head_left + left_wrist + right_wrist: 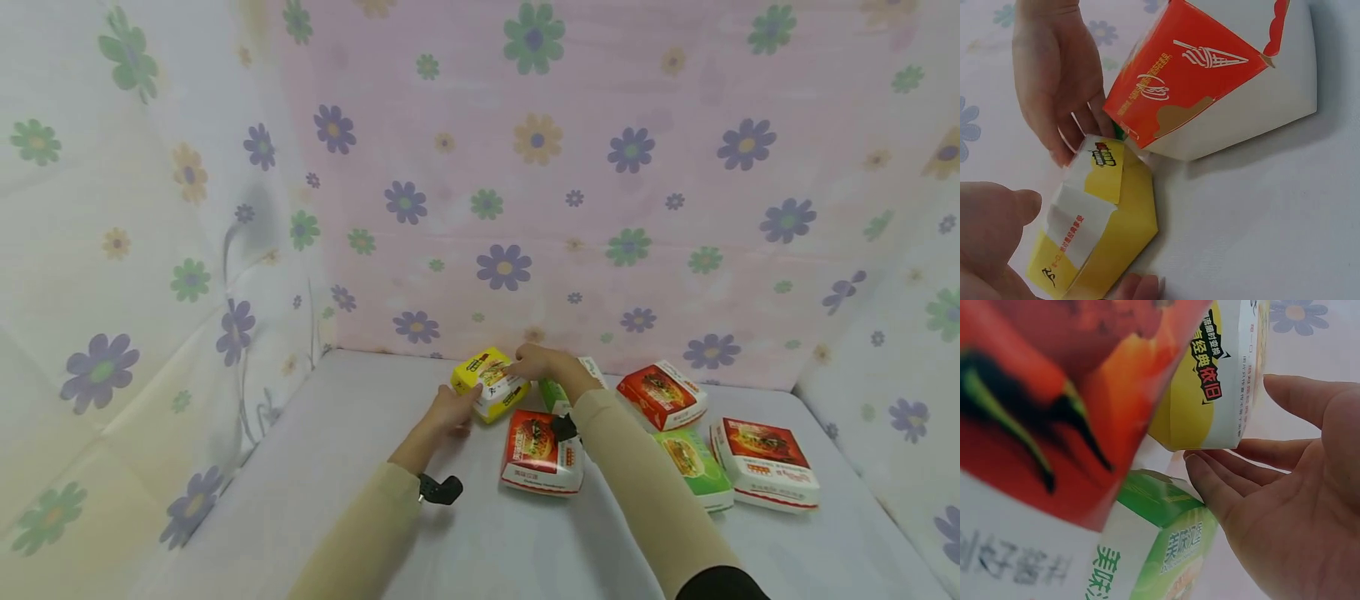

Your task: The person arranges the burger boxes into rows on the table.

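So the person's left hand [450, 410] is holding the near end of a yellow box [480, 367], thumb on one side and fingers on the other, while the right hand [543, 365] is reaching in from the other side with its fingers pretty much straight and touching the box rather than clenching it. The yellow box is sitting between the two hands toward the back of the desk [360, 442], and it's tough to tell if it's fully resting on the surface. A green box [552, 396] is poking out just beside it, partly hiding under the right wrist. Closer to the person, a red-and-white box [531, 437] is lying near the right forearm. Over past the right sleeve [637, 483] there's a little cluster going on: a red box [663, 392] is sitting at the back, a second green box [693, 467] is lying in front of it, partly covered by that sleeve, and a white box with a red top [765, 454] is lying just to the right. Behind everything, a flowery pinkish cloth [450, 150] is hanging as a backdrop.
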Demonstrator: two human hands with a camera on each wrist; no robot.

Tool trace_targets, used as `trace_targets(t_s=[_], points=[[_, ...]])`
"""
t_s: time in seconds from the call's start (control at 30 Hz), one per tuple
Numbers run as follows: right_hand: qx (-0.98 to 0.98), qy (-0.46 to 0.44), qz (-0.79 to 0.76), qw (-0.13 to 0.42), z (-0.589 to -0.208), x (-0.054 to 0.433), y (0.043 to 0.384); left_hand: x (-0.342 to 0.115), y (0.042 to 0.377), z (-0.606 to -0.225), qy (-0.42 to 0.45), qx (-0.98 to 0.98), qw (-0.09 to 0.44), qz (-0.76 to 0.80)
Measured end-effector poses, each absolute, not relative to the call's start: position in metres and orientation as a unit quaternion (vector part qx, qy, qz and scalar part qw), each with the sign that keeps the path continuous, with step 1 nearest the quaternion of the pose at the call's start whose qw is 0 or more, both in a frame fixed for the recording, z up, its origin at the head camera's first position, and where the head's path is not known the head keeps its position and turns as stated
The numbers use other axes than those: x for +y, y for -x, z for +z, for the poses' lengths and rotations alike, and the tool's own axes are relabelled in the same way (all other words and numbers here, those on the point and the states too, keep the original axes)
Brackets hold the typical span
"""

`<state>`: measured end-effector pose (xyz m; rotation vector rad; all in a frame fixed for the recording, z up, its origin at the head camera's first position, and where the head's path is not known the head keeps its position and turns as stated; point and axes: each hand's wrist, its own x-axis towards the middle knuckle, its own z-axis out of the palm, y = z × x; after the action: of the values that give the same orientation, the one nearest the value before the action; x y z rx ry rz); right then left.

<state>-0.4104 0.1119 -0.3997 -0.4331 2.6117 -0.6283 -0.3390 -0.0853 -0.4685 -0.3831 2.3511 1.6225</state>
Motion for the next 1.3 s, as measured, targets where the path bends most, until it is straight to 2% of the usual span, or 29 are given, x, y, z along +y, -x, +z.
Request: trace_targets(t_s=[0.63,1.3], points=[[0.931,0.174,-0.250,0.202,-0.403,0.110,0.398,-0.084,0.344,-0.473,0.120,0.799,0.136,0.574],[0.940,0.137,-0.238,0.203,-0.400,0.102,0.382,-0.101,0.369,-0.476,0.103,0.824,0.122,0.543]])
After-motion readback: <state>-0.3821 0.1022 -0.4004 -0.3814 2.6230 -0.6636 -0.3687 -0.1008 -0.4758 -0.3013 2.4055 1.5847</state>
